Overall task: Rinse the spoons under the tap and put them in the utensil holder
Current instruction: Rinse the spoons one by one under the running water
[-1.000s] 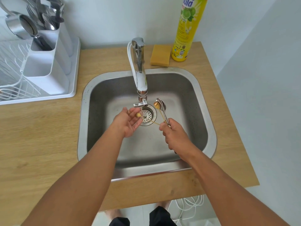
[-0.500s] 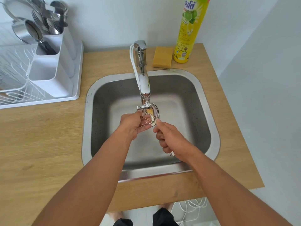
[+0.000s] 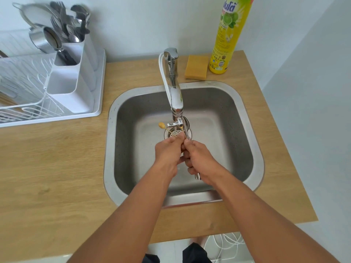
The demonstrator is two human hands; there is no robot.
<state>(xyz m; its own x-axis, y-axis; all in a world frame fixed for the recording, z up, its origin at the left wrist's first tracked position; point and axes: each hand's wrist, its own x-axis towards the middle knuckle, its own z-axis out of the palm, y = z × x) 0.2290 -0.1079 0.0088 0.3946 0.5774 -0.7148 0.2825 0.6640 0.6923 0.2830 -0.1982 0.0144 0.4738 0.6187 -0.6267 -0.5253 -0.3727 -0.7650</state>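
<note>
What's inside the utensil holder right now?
The back compartment of the utensil holder is crowded with forks, spoons and dark-handled utensils. A steel cup leans against its rim. The front compartment's bottom is hidden by its wall.

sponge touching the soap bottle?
Apart. The head view shows bare wooden countertop between the sponge and the soap bottle.

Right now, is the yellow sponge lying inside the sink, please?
No, the yellow sponge lies on the wooden counter behind the sink.
</note>
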